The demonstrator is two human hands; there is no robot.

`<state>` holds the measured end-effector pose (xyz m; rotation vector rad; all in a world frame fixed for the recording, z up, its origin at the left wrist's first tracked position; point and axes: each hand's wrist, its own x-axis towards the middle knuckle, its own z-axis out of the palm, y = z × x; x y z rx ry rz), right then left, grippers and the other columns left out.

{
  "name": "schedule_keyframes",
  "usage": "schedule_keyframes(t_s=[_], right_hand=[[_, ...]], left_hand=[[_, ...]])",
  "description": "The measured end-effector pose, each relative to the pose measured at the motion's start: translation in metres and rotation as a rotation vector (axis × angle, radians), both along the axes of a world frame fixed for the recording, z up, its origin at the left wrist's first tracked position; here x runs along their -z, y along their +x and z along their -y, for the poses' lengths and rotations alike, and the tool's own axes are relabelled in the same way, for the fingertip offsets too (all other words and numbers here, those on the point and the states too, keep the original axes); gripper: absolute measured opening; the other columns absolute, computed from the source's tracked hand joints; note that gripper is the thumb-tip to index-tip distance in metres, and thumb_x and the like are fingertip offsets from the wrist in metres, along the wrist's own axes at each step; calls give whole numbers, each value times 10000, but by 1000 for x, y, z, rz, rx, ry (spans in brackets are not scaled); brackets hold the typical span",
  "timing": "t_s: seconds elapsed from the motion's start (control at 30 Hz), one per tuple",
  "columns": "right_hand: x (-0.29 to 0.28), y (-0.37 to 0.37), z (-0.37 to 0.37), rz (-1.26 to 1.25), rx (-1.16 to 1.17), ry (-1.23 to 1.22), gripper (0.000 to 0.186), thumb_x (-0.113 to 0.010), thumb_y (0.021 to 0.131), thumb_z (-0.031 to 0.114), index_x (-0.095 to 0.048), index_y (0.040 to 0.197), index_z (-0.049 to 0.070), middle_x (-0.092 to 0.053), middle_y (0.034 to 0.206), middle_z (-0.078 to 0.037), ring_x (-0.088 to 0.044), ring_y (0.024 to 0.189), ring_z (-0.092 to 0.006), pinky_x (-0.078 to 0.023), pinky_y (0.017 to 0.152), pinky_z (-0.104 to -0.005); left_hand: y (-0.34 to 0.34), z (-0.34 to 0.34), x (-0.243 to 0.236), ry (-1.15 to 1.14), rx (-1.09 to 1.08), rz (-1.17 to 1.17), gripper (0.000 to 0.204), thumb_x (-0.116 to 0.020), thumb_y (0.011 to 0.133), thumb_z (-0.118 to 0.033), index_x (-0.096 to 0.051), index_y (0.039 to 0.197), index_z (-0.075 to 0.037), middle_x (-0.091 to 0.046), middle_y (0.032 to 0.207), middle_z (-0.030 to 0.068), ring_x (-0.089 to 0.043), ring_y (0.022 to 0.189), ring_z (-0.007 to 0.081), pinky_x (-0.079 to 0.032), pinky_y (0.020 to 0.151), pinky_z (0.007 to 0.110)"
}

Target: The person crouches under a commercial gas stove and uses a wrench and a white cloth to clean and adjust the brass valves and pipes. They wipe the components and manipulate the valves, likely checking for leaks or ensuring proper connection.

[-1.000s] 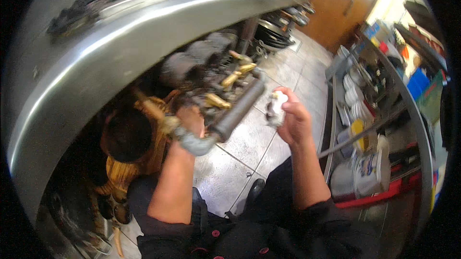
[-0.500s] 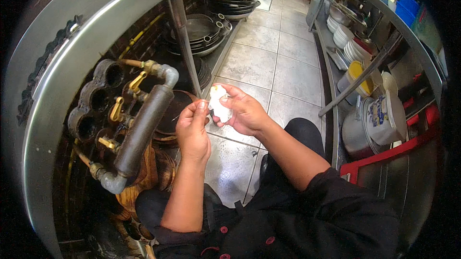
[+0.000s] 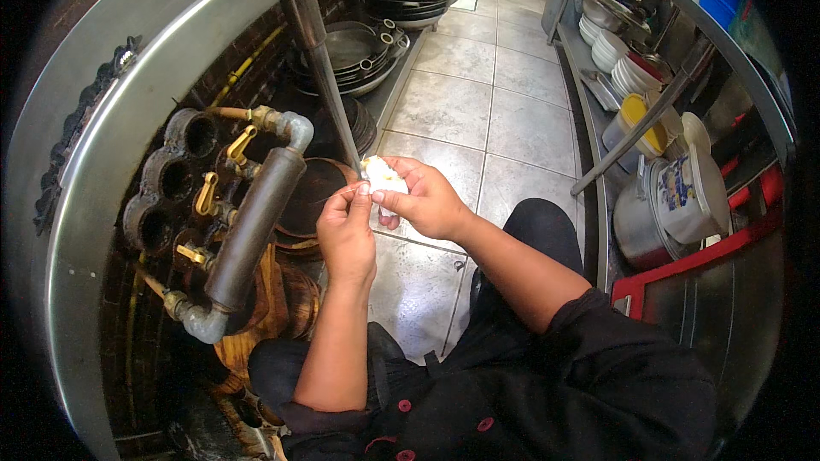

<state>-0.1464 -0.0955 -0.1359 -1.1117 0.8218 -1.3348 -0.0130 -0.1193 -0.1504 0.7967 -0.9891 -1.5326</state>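
Note:
My right hand (image 3: 424, 199) is closed around a small crumpled white wad with a yellowish patch (image 3: 382, 177), and a small pink end shows below the fingers. My left hand (image 3: 346, 230) meets it from the left, its fingertips pinching the edge of the wad. Both hands hover over the tiled floor (image 3: 478, 111), just right of a dark gas pipe (image 3: 254, 226) with brass valve handles (image 3: 207, 196) under a steel counter edge (image 3: 120, 145).
Stacked dark pans (image 3: 359, 46) sit on a low shelf behind a steel leg (image 3: 325, 76). At right, metal shelving holds white plates (image 3: 628, 68), tubs (image 3: 679, 196) and a steel pot (image 3: 632, 226). Wooden boards (image 3: 265, 307) lie below the pipe.
My view swung from under the counter toward the floor. My left hand left the pipe and joined my right hand on the white wad, which sits in front of me.

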Motion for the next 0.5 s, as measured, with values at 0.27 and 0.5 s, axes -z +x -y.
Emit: schedule_keyframes(t_s=[0.27,0.5], right_hand=[[-4,8,-10,-295,248,-35,233,-552,926,179,-539,1105,29,-605,902,-44,-586,760,-100,-501,620,-257],[-1,-1,-9,-471,433,-223,196,-552,937,185,-519,1042,23,-561,788,-7,-504,581,-55,-429,513,-218]], left_hand=[[3,2,3,27,91,-35,103,-586,913,-105,-610,951,-13,-599,832,1,-503,736,57,-391,664,199],[8,12,4,139,-1,-85,104,-628,891,-162,-613,917,-63,-582,787,-20,-501,712,62,-378,656,205]])
